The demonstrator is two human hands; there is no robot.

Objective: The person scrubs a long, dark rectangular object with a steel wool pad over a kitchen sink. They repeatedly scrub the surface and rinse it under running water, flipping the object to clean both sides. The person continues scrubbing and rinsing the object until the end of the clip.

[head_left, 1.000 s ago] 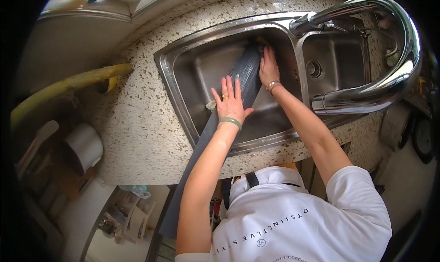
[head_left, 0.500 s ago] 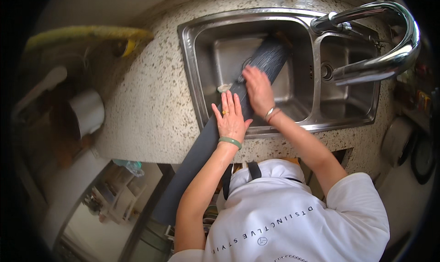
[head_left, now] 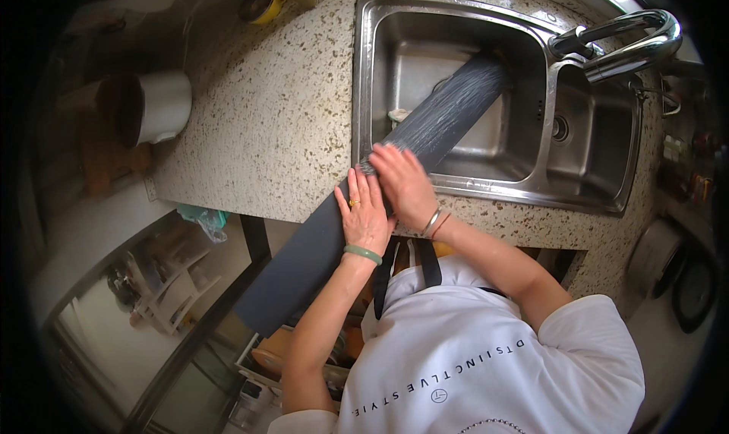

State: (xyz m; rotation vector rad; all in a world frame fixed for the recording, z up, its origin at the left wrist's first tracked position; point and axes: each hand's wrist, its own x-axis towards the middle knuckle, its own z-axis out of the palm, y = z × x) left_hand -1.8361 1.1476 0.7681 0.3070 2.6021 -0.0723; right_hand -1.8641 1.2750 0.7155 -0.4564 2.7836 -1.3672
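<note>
Dark board: a long, flat, dark grey-black board [head_left: 395,176] lies across the front rim of the sink, with both hands on it.
Long axis: it runs on a diagonal from lower left to upper right in the head view.
Far end: the upper-right end points into the left basin of the sink [head_left: 456,24] and sits near the basin's back corner, just below the tap [head_left: 623,43].
Near end: the lower-left end sticks out well past the worktop edge and hangs over the floor, beside the person's left side.
Surface: the part inside the basin looks streaked and paler, as if wet; the part outside is plain matt dark.
Left hand: the left hand [head_left: 366,215] lies flat and open on the board, fingers spread and pointing up along it, at the worktop edge; it presses rather than grips. A ring sits on one finger and a green bangle on the wrist.
Right hand: the right hand [head_left: 402,183] lies palm-down on the board just beside the left hand, where the board crosses the sink rim; fingers curved over the surface, whether they hold something underneath I cannot tell. Thin bracelets circle the wrist.
Worktop: speckled stone worktop [head_left: 266,115] surrounds the steel double sink.
Around: a white pot [head_left: 156,107] stands on the worktop well to the left.
</note>
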